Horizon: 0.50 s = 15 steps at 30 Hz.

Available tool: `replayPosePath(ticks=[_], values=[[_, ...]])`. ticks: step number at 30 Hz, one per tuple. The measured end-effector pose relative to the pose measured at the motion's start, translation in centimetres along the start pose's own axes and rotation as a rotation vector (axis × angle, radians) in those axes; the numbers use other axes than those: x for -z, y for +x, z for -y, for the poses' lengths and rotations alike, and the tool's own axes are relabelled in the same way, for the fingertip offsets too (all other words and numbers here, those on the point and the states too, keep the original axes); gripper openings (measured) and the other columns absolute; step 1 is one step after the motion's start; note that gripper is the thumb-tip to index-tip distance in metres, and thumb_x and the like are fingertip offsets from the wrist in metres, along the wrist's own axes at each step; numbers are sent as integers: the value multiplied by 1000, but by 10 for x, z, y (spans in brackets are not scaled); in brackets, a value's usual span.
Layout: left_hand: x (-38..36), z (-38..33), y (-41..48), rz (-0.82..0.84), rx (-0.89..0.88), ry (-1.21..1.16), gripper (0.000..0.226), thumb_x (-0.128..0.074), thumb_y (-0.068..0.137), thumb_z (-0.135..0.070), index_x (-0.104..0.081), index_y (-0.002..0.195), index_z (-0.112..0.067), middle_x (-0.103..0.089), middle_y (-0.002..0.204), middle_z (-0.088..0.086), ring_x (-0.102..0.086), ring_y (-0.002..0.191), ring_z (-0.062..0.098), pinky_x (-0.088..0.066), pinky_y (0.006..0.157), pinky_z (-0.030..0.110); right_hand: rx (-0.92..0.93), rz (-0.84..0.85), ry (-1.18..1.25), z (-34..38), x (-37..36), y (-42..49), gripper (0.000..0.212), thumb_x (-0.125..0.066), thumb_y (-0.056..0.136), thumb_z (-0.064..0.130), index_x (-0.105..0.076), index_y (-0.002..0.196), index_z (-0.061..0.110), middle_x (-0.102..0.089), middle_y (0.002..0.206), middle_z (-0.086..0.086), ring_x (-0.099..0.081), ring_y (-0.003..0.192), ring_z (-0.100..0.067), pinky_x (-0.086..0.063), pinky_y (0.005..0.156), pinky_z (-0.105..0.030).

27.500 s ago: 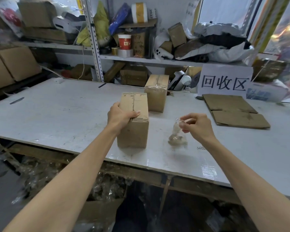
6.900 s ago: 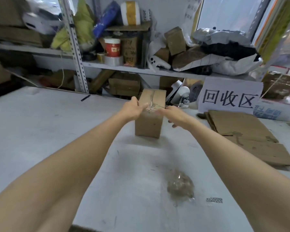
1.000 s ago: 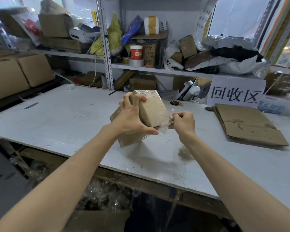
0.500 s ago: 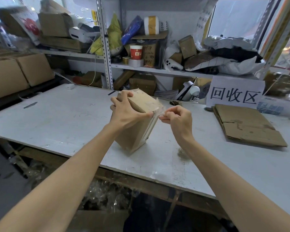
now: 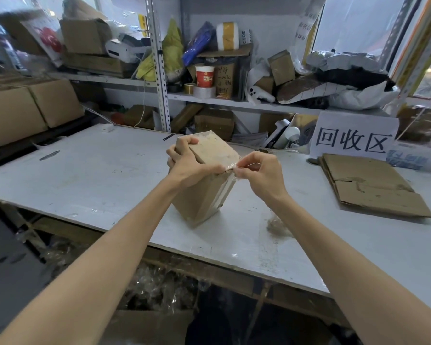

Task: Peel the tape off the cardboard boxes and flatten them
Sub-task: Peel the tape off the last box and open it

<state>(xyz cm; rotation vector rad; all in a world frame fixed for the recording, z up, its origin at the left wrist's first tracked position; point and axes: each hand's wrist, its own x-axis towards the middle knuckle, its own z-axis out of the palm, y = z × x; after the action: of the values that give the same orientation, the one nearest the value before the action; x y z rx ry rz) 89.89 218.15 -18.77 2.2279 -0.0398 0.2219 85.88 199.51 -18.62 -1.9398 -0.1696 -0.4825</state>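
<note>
A small brown cardboard box (image 5: 204, 195) stands tilted on one corner on the white table (image 5: 85, 175). My left hand (image 5: 189, 163) grips its upper part, with the fingers curled over the top edge. My right hand (image 5: 259, 173) pinches a strip of clear tape (image 5: 230, 171) at the box's upper right corner. Clear tape also runs down the box's right edge. A crumpled ball of peeled tape (image 5: 276, 225) lies on the table under my right forearm.
Flattened cardboard pieces (image 5: 368, 185) are stacked at the right, in front of a white paper sign (image 5: 353, 140). Cluttered shelves (image 5: 234, 103) stand behind the table. Large boxes (image 5: 23, 108) sit at the left. The table's front edge runs below my forearms.
The box has been turned a little in my left hand. My right hand has moved to the upper right corner and pinches the tape there.
</note>
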Motion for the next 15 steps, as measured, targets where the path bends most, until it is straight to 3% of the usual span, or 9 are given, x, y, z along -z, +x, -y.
replayPosePath(ticks=[5,8,10,12,15], values=[[3,3,4,54,-4,18,92,-73,42,-72,-16,109,-46,-11,111,-8,-21,110,18,-29,86,30,-114,94,151,4,7,1,15,-69,75,5,-75,87,12,-73,84,-8,-67,80,-17,-55,78,-35],[6,7,7,81,16,29,91,-72,44,-72,-15,108,-45,-12,111,-7,-22,109,19,-28,86,31,-217,121,312,9,19,2,42,-49,63,18,-74,94,7,-72,96,-7,-64,95,-20,-51,85,-39],[6,7,8,96,18,46,92,-71,41,-73,-15,108,-46,-12,110,-7,-23,109,19,-28,86,30,-115,67,113,13,21,5,38,-53,68,26,-73,96,11,-71,99,-5,-63,97,-19,-53,86,-41],[2,1,7,99,-17,71,92,-70,36,-74,-14,104,-48,-11,105,-9,-24,107,18,-28,86,28,14,66,-173,19,18,8,32,-70,76,38,-73,98,14,-69,102,-1,-63,93,-15,-54,82,-37],[-4,-11,8,104,-55,110,87,-72,40,-68,-14,101,-46,-12,104,-9,-24,107,18,-27,87,27,8,129,-358,21,7,10,38,-80,73,38,-73,100,12,-69,104,-3,-60,92,-15,-50,72,-28]])
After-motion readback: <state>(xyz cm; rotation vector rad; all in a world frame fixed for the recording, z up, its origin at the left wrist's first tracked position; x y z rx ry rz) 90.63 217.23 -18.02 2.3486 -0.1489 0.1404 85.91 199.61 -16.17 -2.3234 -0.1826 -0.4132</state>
